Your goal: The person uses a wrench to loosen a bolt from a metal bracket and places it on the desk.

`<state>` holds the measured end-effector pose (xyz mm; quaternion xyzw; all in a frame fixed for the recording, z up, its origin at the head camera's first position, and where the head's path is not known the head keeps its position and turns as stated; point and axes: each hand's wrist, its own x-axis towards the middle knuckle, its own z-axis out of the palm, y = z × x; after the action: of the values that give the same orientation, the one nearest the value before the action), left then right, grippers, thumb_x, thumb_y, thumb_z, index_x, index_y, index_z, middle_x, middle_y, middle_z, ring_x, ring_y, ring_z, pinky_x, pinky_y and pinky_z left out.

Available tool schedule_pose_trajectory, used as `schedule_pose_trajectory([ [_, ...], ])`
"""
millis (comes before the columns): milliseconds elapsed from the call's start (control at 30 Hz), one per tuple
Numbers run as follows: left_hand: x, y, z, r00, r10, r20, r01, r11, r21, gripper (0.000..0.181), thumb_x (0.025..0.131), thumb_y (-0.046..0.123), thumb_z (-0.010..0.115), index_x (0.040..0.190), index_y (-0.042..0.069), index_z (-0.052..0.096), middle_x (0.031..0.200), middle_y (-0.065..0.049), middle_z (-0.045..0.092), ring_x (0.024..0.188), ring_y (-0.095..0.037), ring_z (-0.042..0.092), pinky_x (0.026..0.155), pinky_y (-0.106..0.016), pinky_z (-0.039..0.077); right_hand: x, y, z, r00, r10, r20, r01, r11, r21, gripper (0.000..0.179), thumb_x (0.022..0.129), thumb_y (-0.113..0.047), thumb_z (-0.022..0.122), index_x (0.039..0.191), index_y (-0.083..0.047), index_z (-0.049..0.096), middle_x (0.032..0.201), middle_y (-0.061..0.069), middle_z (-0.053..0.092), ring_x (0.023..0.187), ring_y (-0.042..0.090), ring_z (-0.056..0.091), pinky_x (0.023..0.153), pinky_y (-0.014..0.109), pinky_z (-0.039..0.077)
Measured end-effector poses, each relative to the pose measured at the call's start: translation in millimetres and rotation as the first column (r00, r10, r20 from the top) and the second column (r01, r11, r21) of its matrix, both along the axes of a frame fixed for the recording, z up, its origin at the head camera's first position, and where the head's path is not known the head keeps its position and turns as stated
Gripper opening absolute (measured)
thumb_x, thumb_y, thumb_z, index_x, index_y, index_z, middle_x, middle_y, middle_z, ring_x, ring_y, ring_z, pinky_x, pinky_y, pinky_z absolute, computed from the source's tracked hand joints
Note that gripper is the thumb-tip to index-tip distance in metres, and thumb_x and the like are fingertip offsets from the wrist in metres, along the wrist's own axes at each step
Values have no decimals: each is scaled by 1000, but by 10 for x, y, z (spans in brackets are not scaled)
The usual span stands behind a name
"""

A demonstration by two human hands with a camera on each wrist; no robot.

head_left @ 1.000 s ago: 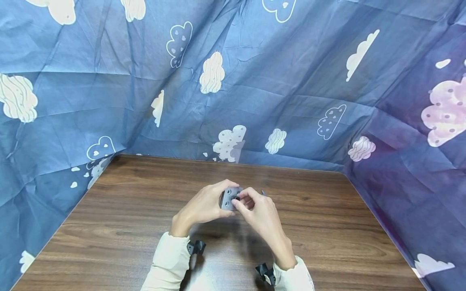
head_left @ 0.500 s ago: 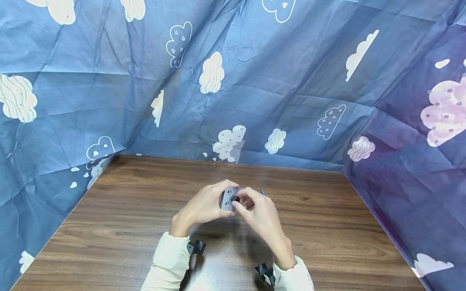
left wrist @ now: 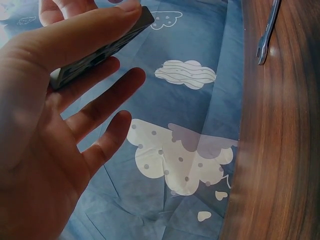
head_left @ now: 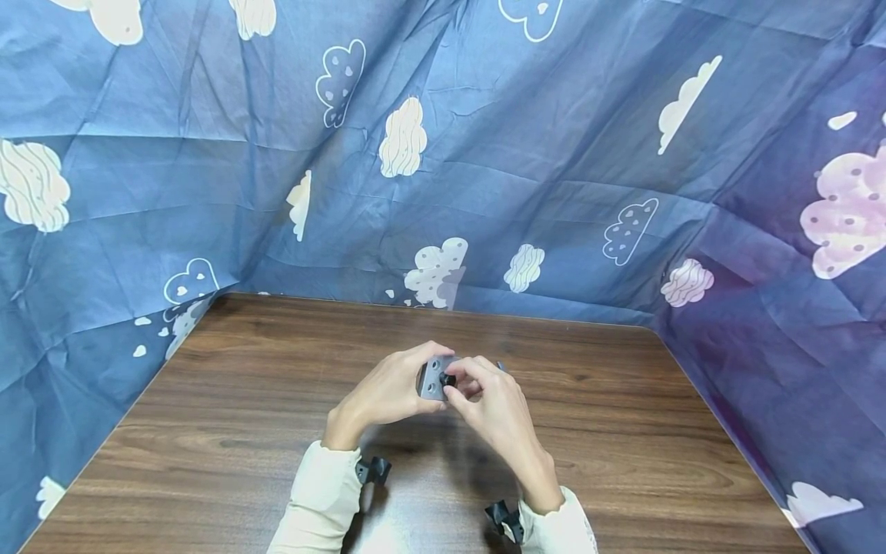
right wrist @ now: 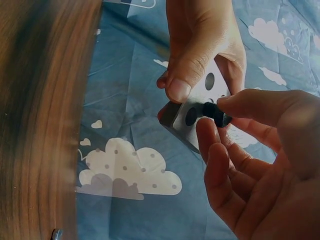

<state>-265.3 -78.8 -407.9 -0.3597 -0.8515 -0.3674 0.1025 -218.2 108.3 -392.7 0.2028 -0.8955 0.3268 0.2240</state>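
My left hand (head_left: 388,391) holds a grey metal block (head_left: 431,378) with round holes above the table, thumb on one edge and fingers on the opposite one. In the right wrist view, a short black bolt (right wrist: 218,114) stands at the block's holed face. Thumb and fingertips of my right hand (head_left: 500,408) pinch the bolt's head. How deep its shank sits in a hole is hidden. The left wrist view catches the block (left wrist: 102,52) nearly edge-on, under the left thumb.
On the brown wooden table (head_left: 242,462), an open-end wrench (left wrist: 269,32) lies beyond my right hand, mostly hidden behind it in the head view. Blue cloud-print cloth (head_left: 554,154) hangs around the back and sides of the table.
My right fingertips have shifted slightly about the bolt's head, which shows more than a second ago. The left hand and the block keep their place.
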Motion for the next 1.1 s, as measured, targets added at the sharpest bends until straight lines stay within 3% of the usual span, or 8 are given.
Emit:
schedule_pose_trajectory([
  [367,2,-4,-5,1000,7,5,-6,1000,-8,66,71,24,87,130,21,57,114,6,66,87,-7,61,76,-26,50,6,6,1,998,28,-57,-26,999,35,25,75,-3,81,96,-14,73,94,-1,68,72,13,69,68,33,54],
  [667,-3,-4,-6,1000,5,-11,-5,1000,10,60,73,26,85,127,21,59,110,8,67,89,-6,62,79,-27,51,18,-9,34,997,-15,80,19,999,-47,34,81,-16,81,109,-12,62,97,-1,69,70,5,64,67,28,52],
  [900,-5,-4,-1,1000,0,-11,0,1000,14,63,72,26,86,129,20,59,111,7,67,88,-7,62,78,-27,52,-1,-8,22,988,-93,126,98,995,-29,14,85,-27,77,90,-18,67,74,-8,67,67,3,61,64,25,49],
  [1100,-6,-2,-4,1000,-1,-4,1,1000,4,64,72,27,86,129,20,58,112,6,67,87,-6,62,77,-27,51,-4,-11,9,989,-96,109,98,995,-19,13,84,-25,78,86,-19,67,72,-8,67,66,4,62,63,25,49],
])
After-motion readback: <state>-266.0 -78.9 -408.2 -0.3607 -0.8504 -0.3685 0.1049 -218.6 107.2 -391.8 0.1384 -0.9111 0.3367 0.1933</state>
